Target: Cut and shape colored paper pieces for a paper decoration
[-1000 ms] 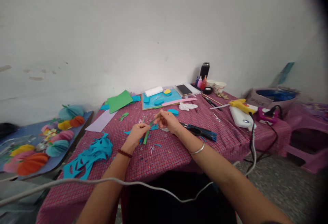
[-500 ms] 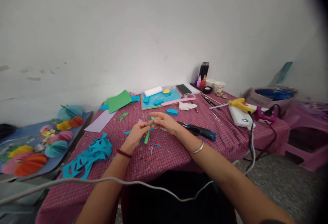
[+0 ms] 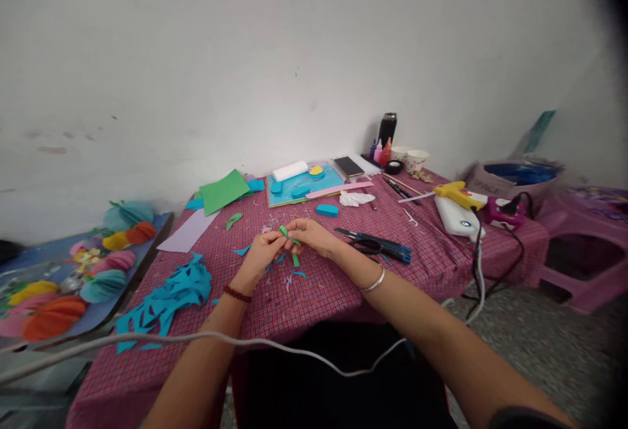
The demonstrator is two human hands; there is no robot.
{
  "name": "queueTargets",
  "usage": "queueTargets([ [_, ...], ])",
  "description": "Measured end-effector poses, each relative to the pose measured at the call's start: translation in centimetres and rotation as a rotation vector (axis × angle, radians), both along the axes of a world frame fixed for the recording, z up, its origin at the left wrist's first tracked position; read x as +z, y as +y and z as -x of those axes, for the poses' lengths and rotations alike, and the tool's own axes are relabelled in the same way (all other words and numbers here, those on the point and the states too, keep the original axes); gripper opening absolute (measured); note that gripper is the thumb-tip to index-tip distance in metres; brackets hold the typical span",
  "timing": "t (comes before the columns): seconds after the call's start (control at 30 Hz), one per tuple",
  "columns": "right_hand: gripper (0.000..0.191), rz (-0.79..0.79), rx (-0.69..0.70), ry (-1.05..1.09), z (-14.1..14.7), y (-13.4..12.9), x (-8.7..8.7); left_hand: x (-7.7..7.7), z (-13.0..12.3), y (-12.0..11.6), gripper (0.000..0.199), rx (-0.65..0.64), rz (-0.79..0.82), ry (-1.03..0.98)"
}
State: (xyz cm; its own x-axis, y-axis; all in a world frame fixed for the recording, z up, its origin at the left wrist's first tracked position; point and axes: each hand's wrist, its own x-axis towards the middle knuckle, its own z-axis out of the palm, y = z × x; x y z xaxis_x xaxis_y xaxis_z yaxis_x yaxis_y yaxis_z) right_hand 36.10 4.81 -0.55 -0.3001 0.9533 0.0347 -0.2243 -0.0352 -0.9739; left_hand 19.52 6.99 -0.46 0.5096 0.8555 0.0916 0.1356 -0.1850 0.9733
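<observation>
Both of my hands meet over the middle of the table, pinching a narrow green paper strip (image 3: 284, 231) between them. My left hand (image 3: 265, 252) grips it from the left with thumb and fingertips. From the other side my right hand (image 3: 311, 238) is closed on the same strip. A green end (image 3: 296, 260) hangs below the fingers; whether it is the same piece I cannot tell. Small blue and white scraps lie on the cloth beneath. To the right of my right hand rest black-handled scissors (image 3: 367, 246). Small green paper leaves (image 3: 234, 221) lie beyond my left hand.
Cut blue paper (image 3: 171, 298) is heaped at the left, near green sheets (image 3: 224, 191). A yellow glue gun (image 3: 456, 195) rests on a white power bank (image 3: 457, 218) at right. A white cable (image 3: 275, 345) crosses in front of my forearms. Paper pumpkins (image 3: 53, 316) sit on the left.
The green strip has turned in my fingers: its upper end now points up to the left, and the hanging end has shifted right. The view has moved slightly.
</observation>
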Motion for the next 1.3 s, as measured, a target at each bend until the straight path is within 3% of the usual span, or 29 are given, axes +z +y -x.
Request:
queueTargets([
  [0.4,0.004,-0.023,-0.057,-0.103,0.5,-0.1,0.0,-0.2,-0.2,0.0,0.024,0.058,-0.098,0.093],
  [0.6,0.005,-0.031,-0.068,-0.153,0.6,0.1,-0.3,0.6,-0.4,-0.9,0.022,0.057,-0.226,0.158],
  [0.77,0.006,-0.031,-0.046,-0.164,0.2,0.0,-0.1,1.2,-0.3,-1.2,0.034,0.076,-0.44,0.144],
  [0.83,0.011,-0.037,-0.029,-0.174,-0.1,-0.1,0.0,1.1,-0.2,-1.2,0.035,0.088,-0.449,0.117],
  [0.97,0.024,-0.057,-0.059,-0.183,-0.5,-0.1,0.2,0.4,-0.1,-0.8,0.028,0.087,-0.305,0.078],
  [1.1,0.031,-0.009,-0.052,-0.084,-0.3,0.0,0.0,0.0,-0.2,-0.4,0.024,0.102,0.068,-0.137],
  [1.17,0.035,0.017,-0.019,-0.032,-0.1,-0.1,0.0,0.1,-0.2,-0.3,0.026,0.127,0.204,-0.258],
  [1.3,0.039,0.005,0.14,0.027,0.1,-0.4,0.1,0.4,0.0,-0.2,0.025,0.14,0.278,-0.34],
])
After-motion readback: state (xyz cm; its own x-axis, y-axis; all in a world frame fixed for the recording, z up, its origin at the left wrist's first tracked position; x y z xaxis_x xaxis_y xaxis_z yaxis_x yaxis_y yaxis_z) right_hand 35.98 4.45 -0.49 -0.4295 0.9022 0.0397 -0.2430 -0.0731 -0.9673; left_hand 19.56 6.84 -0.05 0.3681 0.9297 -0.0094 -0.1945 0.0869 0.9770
